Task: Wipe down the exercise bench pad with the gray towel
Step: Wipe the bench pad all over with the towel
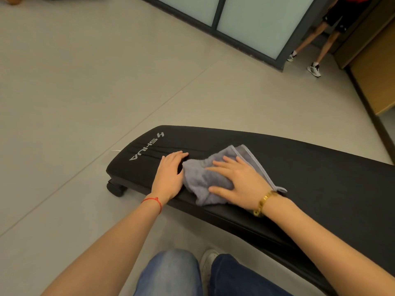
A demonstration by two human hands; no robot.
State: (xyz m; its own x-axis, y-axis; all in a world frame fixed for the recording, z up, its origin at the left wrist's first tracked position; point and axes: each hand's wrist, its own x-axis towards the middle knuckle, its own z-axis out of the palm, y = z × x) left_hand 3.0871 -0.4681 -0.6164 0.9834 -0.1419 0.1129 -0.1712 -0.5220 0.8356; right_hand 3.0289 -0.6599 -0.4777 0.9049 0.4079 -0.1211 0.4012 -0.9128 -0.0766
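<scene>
A black exercise bench pad [310,178] runs from centre left to the lower right, with a white logo near its left end. A crumpled gray towel [201,178] lies on the pad. My right hand [237,182] presses flat on top of the towel, fingers spread. Just left of the towel, my left hand [170,176] rests flat on the bare pad, its fingertips touching the towel's left edge.
A small black wheel [115,189] sits under the bench's left end. Grey tiled floor [85,92] surrounds the bench. A person's legs [316,43] stand at the top right beside a dark-framed glass partition [245,20] and wooden cabinets [376,67]. My knees show at the bottom.
</scene>
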